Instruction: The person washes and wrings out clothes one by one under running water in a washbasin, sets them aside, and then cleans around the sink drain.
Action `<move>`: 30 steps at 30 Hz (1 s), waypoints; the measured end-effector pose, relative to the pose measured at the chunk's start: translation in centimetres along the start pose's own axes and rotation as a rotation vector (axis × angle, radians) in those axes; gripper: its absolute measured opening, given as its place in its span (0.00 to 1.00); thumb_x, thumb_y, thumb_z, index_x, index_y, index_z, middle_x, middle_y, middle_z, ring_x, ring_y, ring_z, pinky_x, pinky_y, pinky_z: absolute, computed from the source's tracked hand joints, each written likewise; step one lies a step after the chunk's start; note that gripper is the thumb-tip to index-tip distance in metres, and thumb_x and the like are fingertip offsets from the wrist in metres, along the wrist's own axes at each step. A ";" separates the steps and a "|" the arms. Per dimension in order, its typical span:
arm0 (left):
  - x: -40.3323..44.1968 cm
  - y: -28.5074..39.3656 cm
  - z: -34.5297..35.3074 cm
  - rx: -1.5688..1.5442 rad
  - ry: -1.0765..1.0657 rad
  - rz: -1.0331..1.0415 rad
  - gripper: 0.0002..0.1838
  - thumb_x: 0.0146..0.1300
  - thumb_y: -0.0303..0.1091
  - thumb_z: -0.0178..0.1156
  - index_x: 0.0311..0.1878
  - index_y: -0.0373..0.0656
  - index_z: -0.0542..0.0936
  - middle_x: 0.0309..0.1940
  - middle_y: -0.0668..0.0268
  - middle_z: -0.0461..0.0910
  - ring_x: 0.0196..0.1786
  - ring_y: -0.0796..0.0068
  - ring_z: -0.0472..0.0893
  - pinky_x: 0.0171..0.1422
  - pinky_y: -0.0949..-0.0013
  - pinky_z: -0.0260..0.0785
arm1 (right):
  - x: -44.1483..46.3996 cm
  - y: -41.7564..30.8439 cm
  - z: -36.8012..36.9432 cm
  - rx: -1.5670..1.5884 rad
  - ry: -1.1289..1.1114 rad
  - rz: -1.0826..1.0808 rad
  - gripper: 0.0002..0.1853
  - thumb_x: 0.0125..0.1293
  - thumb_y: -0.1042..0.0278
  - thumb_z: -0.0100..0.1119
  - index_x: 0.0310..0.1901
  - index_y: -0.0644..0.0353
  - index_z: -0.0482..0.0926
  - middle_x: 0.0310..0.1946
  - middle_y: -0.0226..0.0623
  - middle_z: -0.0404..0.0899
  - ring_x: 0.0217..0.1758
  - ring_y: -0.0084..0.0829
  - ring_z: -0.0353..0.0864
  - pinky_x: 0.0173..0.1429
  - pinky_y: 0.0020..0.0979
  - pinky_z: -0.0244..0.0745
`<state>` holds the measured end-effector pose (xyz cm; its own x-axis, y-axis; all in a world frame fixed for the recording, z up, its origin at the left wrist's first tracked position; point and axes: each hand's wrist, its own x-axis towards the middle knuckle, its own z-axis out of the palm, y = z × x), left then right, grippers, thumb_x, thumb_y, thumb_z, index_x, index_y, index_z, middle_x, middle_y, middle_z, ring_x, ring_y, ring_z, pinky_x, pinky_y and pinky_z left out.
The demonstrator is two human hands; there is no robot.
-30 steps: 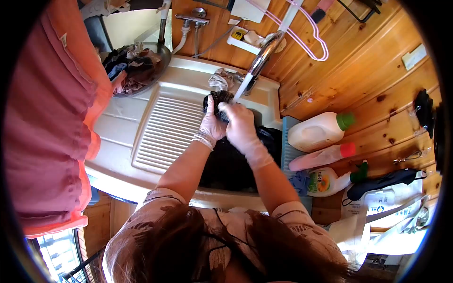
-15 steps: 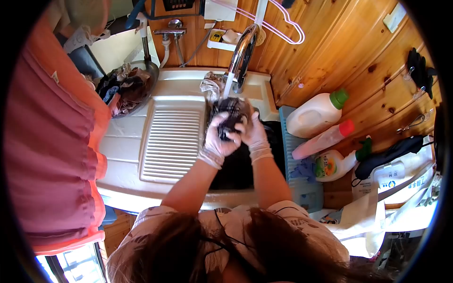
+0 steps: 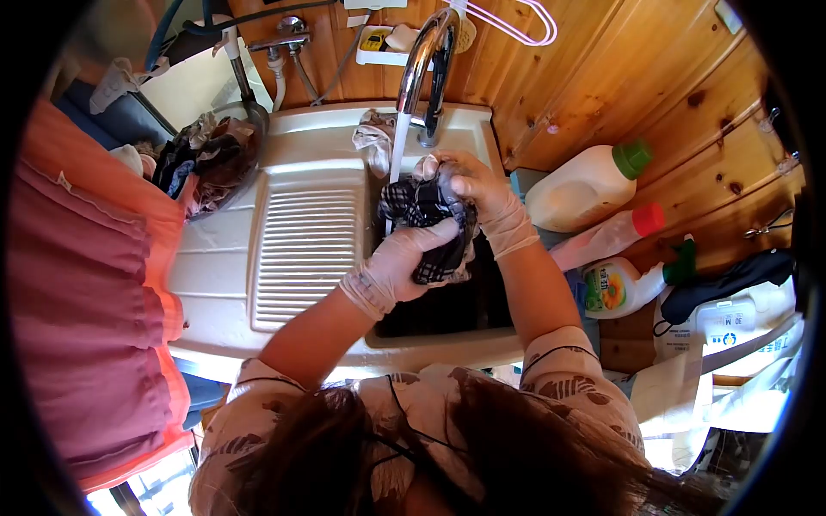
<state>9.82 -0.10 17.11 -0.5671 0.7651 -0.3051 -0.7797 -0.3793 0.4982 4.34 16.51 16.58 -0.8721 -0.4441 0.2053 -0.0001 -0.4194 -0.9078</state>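
Observation:
A dark checked cloth (image 3: 434, 215), bunched up, is held between my two gloved hands over the sink basin (image 3: 447, 314). My left hand (image 3: 400, 262) grips its lower left side, thumb across the front. Around its upper right part, my right hand (image 3: 477, 185) has its fingers closed. Both hands wear thin whitish gloves. Water runs from the chrome faucet (image 3: 422, 64) just behind and left of the cloth. A pale, brown-patterned cloth (image 3: 374, 142) lies crumpled on the sink's back ledge.
Left of the basin is a ribbed washboard (image 3: 310, 249); behind it stands a bowl of dark clothes (image 3: 215, 159). Along the right are a green-capped detergent bottle (image 3: 581, 189), a red-capped bottle (image 3: 607, 236) and a spray bottle (image 3: 615, 288). A soap tray (image 3: 391, 56) hangs at the back.
My hands have moved apart, the right one up and to the right, so the checked cloth is more spread between them. The view has shifted slightly.

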 end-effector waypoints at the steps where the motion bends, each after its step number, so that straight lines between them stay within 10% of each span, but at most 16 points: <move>1: 0.0 0.5 0.2 0.049 0.032 -0.006 0.14 0.59 0.36 0.65 0.45 0.40 0.77 0.33 0.62 0.81 0.29 0.69 0.81 0.27 0.71 0.75 | 0.1 -0.6 -0.8 -0.099 0.005 0.057 0.29 0.47 0.52 0.73 0.43 0.64 0.73 0.35 0.34 0.72 0.40 0.26 0.73 0.50 0.25 0.69; 4: 1.4 0.6 -0.1 0.287 0.123 -0.001 0.15 0.56 0.31 0.67 0.46 0.39 0.78 0.33 0.63 0.81 0.24 0.71 0.80 0.26 0.71 0.74 | -0.5 -1.7 0.5 -0.076 0.097 0.189 0.17 0.51 0.66 0.71 0.37 0.63 0.74 0.27 0.28 0.70 0.27 0.18 0.69 0.33 0.18 0.66; 9: 3.2 -0.4 -1.6 0.751 0.219 0.091 0.22 0.48 0.26 0.71 0.48 0.35 0.78 0.44 0.65 0.80 0.48 0.72 0.77 0.55 0.69 0.69 | -1.1 1.2 0.0 -0.577 0.233 0.121 0.10 0.51 0.76 0.66 0.29 0.62 0.72 0.25 0.24 0.70 0.24 0.18 0.67 0.30 0.22 0.65; 19: 4.1 -6.3 -6.6 1.297 0.330 0.381 0.15 0.52 0.40 0.62 0.42 0.44 0.80 0.39 0.55 0.82 0.46 0.56 0.80 0.48 0.61 0.72 | -3.5 8.5 0.8 -1.125 0.638 0.193 0.10 0.48 0.69 0.61 0.22 0.65 0.71 0.19 0.48 0.71 0.23 0.44 0.71 0.33 0.38 0.70; 24: 2.3 -6.5 -9.3 1.394 0.501 0.475 0.24 0.49 0.42 0.66 0.46 0.37 0.75 0.40 0.47 0.81 0.45 0.47 0.80 0.50 0.57 0.73 | -3.0 11.8 1.2 -0.908 0.790 0.241 0.12 0.50 0.69 0.62 0.18 0.62 0.69 0.13 0.38 0.66 0.17 0.32 0.67 0.26 0.35 0.65; 26: -1.8 -4.5 -7.3 1.384 0.684 0.401 0.28 0.47 0.43 0.68 0.47 0.33 0.73 0.40 0.46 0.81 0.45 0.47 0.80 0.51 0.57 0.73 | -2.0 8.9 5.5 -0.256 0.722 0.277 0.11 0.56 0.72 0.61 0.20 0.58 0.70 0.12 0.27 0.67 0.14 0.23 0.67 0.19 0.29 0.62; 30: -5.5 2.4 -9.5 1.213 0.533 0.546 0.31 0.44 0.39 0.75 0.51 0.37 0.76 0.42 0.62 0.81 0.45 0.74 0.80 0.51 0.69 0.73 | 2.4 6.8 9.0 0.146 0.485 0.110 0.12 0.62 0.64 0.61 0.46 0.57 0.77 0.34 0.33 0.80 0.35 0.25 0.79 0.38 0.29 0.74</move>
<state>8.51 -10.17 12.28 -0.9584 0.2849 0.0195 0.1148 0.3221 0.9397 6.62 5.44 14.16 -0.9896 -0.0883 -0.1135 0.1428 -0.5125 -0.8467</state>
